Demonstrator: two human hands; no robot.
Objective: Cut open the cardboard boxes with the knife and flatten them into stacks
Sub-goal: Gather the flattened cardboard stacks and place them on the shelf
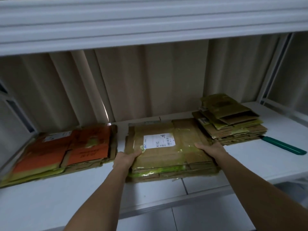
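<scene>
The middle stack of flattened cardboard lies on the white shelf, its top sheet brown, taped over in yellowish film and bearing a white shipping label. The left hand grips the stack's near left corner, thumb lying on the top sheet just below the label, the other fingers tucked down the side out of sight. The right hand holds the right edge, thumb flat on top and the remaining fingers wrapped over the edge, hidden between this stack and the next. The stack's near edge overhangs the front of the shelf a little. To the left, apart from it, sits an orange-topped stack of flattened boxes. To the right, touching or nearly touching, rises a taller, more ragged stack of smaller flattened boxes. Just beyond that, a green-handled knife lies on the shelf, its blade end hidden under the stack's corner. Behind runs a beige corrugated wall, with another white shelf overhead.
</scene>
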